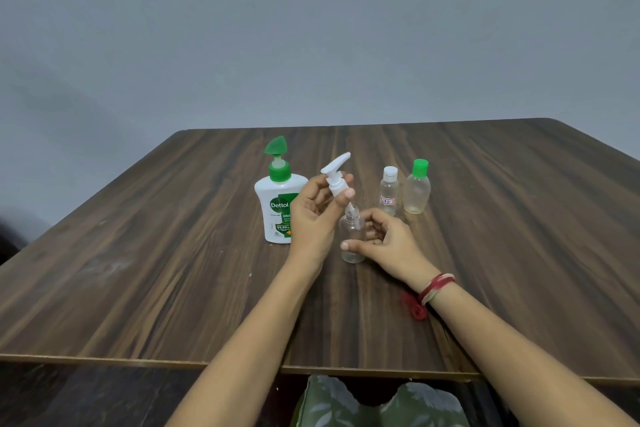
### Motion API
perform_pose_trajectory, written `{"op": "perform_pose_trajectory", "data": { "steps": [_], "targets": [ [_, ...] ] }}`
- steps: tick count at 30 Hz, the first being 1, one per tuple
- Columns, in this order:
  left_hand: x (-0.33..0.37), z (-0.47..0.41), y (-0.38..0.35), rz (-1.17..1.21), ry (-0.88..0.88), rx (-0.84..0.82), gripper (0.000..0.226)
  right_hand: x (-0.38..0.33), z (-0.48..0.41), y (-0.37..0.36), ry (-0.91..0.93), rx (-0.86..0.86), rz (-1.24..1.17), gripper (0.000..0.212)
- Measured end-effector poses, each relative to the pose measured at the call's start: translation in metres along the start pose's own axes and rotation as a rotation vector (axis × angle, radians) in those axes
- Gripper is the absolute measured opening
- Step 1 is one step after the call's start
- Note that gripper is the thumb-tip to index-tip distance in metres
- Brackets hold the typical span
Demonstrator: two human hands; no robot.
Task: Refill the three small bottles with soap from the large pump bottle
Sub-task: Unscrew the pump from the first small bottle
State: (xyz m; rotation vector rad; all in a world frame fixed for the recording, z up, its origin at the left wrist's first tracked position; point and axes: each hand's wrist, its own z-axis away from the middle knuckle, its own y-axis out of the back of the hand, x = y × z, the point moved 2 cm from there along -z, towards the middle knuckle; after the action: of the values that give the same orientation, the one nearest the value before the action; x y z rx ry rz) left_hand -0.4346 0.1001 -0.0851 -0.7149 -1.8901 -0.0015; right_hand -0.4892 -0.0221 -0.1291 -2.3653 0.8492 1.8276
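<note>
Left forearm and right forearm, both bare, reach forward and converge; left hand is raised, palm turned inward, thumb and fingers pinching a white pump top; right hand sits lower, thumb and fingers curled round a small clear bottle; a red-and-cream thread band circles the right wrist.

A modest room in a home, by the look of it.
A wood-grain table stands against a plain grey wall — on it a household Dettol pump bottle and small bottles; green floral fabric shows under its near edge.
</note>
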Motion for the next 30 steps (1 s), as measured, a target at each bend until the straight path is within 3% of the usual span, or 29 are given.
{"op": "perform_pose_trajectory", "data": {
  "steps": [5, 11, 17, 20, 23, 30],
  "targets": [
    [0.024, 0.0, 0.003, 0.012, -0.092, 0.032, 0.02, -0.002, 0.002, 0.0, -0.011, -0.019, -0.031, 0.035],
    [0.028, 0.004, 0.008, -0.013, -0.03, 0.127, 0.021, -0.003, 0.003, 0.0, -0.001, -0.027, -0.015, 0.038],
    [0.022, 0.013, 0.026, 0.076, 0.195, 0.292, 0.032, -0.003, 0.003, -0.001, -0.011, -0.051, -0.028, 0.034],
    [0.025, 0.012, 0.041, 0.305, 0.408, 0.368, 0.022, -0.003, 0.003, -0.001, -0.021, -0.061, -0.029, 0.034],
    [0.037, 0.006, 0.07, 0.469, 0.488, 0.48, 0.01, -0.006, 0.004, -0.001, -0.025, -0.05, -0.049, 0.032],
    [0.048, -0.006, 0.163, 0.173, 0.591, 0.607, 0.016, -0.009, 0.004, -0.001, 0.005, -0.048, -0.037, 0.035]
  ]
}}
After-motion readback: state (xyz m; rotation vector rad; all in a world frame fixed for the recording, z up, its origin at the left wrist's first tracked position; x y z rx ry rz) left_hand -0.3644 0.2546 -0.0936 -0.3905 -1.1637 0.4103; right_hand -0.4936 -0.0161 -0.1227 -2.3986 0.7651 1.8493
